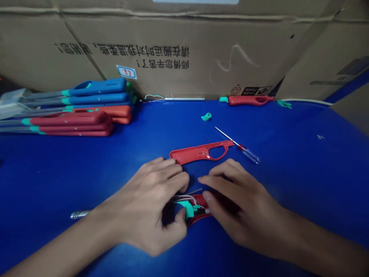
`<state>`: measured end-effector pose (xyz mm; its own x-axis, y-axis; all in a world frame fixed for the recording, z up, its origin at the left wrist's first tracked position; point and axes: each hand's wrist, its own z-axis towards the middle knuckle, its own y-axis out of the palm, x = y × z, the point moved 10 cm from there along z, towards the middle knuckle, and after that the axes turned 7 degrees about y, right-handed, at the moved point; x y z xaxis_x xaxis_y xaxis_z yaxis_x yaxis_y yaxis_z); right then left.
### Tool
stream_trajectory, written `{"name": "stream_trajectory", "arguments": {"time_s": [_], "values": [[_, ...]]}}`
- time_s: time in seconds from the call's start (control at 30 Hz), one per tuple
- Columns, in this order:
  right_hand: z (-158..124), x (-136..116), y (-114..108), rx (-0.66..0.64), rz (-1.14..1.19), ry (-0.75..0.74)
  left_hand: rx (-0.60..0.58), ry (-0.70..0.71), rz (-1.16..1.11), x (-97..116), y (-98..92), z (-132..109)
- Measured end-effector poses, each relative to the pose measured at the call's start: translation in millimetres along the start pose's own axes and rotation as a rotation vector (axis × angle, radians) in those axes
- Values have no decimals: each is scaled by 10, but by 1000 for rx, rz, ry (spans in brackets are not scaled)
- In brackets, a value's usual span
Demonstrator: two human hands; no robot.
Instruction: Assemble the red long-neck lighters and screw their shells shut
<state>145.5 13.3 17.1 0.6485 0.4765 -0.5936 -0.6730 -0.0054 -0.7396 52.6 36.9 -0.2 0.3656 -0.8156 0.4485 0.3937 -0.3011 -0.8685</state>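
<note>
My left hand (152, 202) and my right hand (236, 200) meet over a red plastic lighter half-shell (198, 209) lying on the blue table. Inside it I see a green trigger part (189, 209) and thin white wires. The left fingers curl around the shell's left end, thumb pressed near the green part. The right fingers press on its right side and hide most of it. A metal tube (79, 214) sticks out left from under my left wrist. Just beyond my hands lies the matching red cover half (201, 152).
A small screwdriver with a clear handle (245, 151) lies right of the cover. A loose green cap (206, 116) sits farther back. Stacked blue and red long lighters (86, 107) lie at the back left, another red lighter (249, 100) and a cardboard box wall (184, 46) behind.
</note>
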Motion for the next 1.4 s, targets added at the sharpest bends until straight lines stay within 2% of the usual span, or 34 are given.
{"name": "stream_trajectory", "arguments": {"time_s": [0.17, 0.57, 0.83, 1.13, 1.4], "values": [[14, 61, 106, -76, 37, 48, 17, 10, 5, -6, -12, -1], [-21, 32, 93, -66, 57, 18, 50, 65, -16, 34, -45, -16], [-15, 38, 104, -68, 20, 26, 32, 56, -32, 39, -41, -16], [-22, 78, 117, -92, 38, 58, 114, 192, -43, 142, -117, -19], [3, 105, 135, -97, 3, 77, 118, 242, -45, 208, -135, 10]]}}
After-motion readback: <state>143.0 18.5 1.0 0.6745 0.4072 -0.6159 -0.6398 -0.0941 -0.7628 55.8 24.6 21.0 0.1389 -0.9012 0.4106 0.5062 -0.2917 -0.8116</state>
